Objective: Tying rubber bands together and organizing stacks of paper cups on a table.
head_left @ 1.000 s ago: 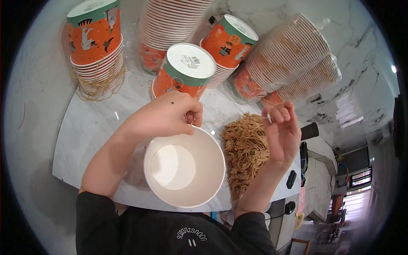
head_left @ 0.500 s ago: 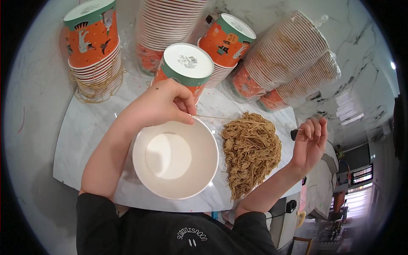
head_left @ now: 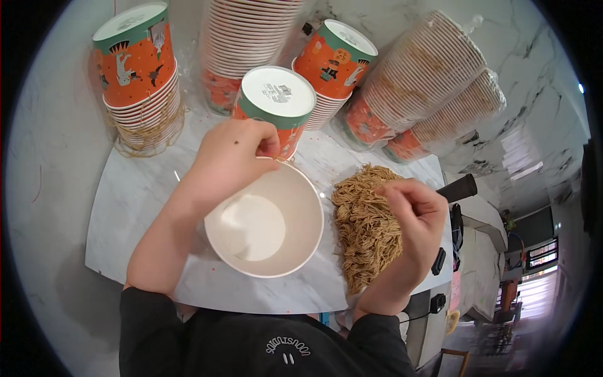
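A white-lined paper bucket (head_left: pixel 300 220) stands mouth up before me, tipped slightly. My left hand (head_left: pixel 235 151) reaches across its far left side, thumb and fingertips pinched at the far rim. Whether they hold a string there is too fine to see. To the right lies a shaggy heap of tan string (head_left: pixel 361 217). Over its right side my right hand (head_left: pixel 419 207) is raised, thumb and forefinger pinched together. Anything between those fingertips is too small to make out. Just beyond my left hand, an upside-down orange and green paper bucket (head_left: pixel 279 100) shows its white base.
Behind stand several stacks of paper buckets: a left stack (head_left: pixel 135 75) draped with string loops, a back stack (head_left: pixel 336 69), and plastic-wrapped stacks (head_left: pixel 418 81) on the right. A dark cylinder (head_left: pixel 458 188) juts out past the right edge of the marble-patterned table (head_left: pixel 144 232).
My right hand has come left and inward from the far right to above the string heap. The string stretched between my hands no longer shows. The bucket and left hand have shifted slightly away.
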Demonstrator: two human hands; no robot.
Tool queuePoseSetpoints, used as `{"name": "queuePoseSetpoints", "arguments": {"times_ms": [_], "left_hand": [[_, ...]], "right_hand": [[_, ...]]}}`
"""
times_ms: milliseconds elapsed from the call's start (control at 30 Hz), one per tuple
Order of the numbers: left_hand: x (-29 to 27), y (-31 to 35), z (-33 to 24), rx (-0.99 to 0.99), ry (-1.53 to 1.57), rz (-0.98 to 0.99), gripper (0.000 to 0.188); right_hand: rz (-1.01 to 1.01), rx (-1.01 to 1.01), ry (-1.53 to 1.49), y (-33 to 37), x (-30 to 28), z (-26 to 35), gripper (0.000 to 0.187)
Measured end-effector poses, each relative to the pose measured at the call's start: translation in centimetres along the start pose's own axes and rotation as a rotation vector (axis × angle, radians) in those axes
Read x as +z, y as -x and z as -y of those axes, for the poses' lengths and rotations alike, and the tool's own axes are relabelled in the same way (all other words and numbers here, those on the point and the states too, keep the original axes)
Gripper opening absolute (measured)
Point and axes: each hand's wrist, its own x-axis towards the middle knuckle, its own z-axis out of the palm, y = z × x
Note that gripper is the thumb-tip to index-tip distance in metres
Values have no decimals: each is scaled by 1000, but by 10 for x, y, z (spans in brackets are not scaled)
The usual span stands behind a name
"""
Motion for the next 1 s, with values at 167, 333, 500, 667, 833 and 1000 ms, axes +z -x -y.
{"name": "queuePoseSetpoints", "arguments": {"times_ms": [167, 333, 500, 667, 833, 1000], "left_hand": [[9, 12, -25, 460, 105, -110, 38], [2, 27, -55, 27, 526, 368, 36], [0, 30, -53, 30, 469, 332, 20], [5, 36, -54, 286, 170, 130, 9], [1, 38, -57, 336, 29, 112, 7], [-6, 37, -58, 125, 392, 243, 10]], "right_hand": [[157, -46, 26, 0, 14, 0, 6], [142, -1, 1, 1, 19, 3, 6], [206, -14, 32, -2, 12, 0, 10], [498, 48, -311, -1, 33, -3, 51], [553, 304, -583, -3, 41, -10, 42], [412, 246, -435, 2, 41, 4, 19]]}}
